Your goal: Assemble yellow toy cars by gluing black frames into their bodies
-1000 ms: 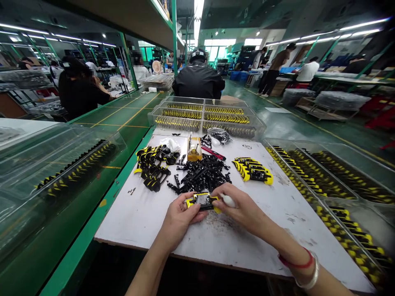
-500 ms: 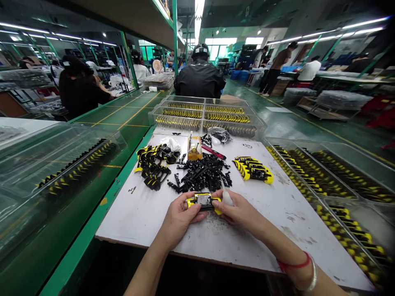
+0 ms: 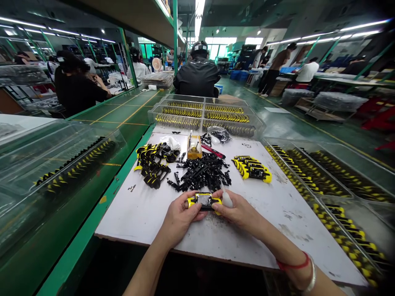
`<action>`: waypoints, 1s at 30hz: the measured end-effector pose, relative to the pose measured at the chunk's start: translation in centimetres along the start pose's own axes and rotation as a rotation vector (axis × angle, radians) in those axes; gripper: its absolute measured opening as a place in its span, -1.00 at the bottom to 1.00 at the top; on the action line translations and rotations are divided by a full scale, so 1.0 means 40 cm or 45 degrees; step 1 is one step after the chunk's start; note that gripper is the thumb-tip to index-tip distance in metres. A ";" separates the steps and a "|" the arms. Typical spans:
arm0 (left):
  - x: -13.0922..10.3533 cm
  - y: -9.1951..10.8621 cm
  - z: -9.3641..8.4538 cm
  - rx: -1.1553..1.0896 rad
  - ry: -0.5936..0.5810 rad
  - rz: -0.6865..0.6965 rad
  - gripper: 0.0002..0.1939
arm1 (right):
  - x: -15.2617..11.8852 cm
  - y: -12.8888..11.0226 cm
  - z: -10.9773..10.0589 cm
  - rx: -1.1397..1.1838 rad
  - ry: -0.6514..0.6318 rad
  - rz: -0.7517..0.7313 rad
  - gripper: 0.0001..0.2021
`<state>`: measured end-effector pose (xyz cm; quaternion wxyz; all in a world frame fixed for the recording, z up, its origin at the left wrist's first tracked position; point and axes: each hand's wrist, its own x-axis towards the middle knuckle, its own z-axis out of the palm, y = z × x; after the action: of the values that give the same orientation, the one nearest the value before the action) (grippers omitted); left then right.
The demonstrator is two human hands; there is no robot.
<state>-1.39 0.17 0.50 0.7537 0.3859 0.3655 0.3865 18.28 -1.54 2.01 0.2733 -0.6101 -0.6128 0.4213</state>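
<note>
Between my two hands is a yellow-and-black part [image 3: 203, 200] with a grey middle, held just above the white board [image 3: 138, 218]. My left hand [image 3: 182, 211] grips its left end, thumb on the front. At its right end, my right hand [image 3: 236, 209] pinches the part and also holds a small white bottle [image 3: 227, 199] with a thin tip pointing up. Beyond the hands lies a heap of black pieces [image 3: 203, 172]. Yellow-and-black pieces [image 3: 154, 160] are piled at the left, and a row of yellow-and-black parts [image 3: 252, 168] lies at the right.
Clear trays of parts stand at the back [image 3: 203, 113], right [image 3: 327, 172] and left [image 3: 77, 164]. A small yellowish container [image 3: 194, 152], a red tool [image 3: 213, 151] and a plastic bag [image 3: 219, 134] lie behind the heap. A person in black [image 3: 197, 76] sits ahead.
The view has shifted slightly. Both hands keep their hold on the part, which looks tilted a little differently. The people ahead and at the left have moved slightly.
</note>
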 end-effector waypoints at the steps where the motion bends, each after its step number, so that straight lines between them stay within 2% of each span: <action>1: -0.001 0.000 0.000 0.000 0.000 -0.005 -0.46 | -0.001 -0.001 -0.001 0.010 -0.001 0.008 -0.71; 10: 0.004 0.000 -0.002 0.047 -0.031 -0.025 -0.48 | -0.011 -0.027 -0.005 0.135 -0.054 0.123 -0.74; 17: 0.001 0.004 -0.002 0.012 -0.007 -0.033 -0.38 | -0.019 -0.047 -0.002 0.221 -0.092 0.148 -0.71; 23: 0.000 0.004 -0.003 0.057 -0.016 -0.027 -0.49 | -0.008 -0.029 0.015 0.324 -0.022 0.197 -0.75; 30: 0.001 0.001 -0.010 -0.051 -0.010 -0.019 -0.62 | -0.006 -0.051 0.021 0.350 0.047 0.219 -0.76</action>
<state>-1.73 0.36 0.36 0.7655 0.3698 0.3575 0.3866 16.54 -1.73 3.36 0.3282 -0.6249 -0.4898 0.5117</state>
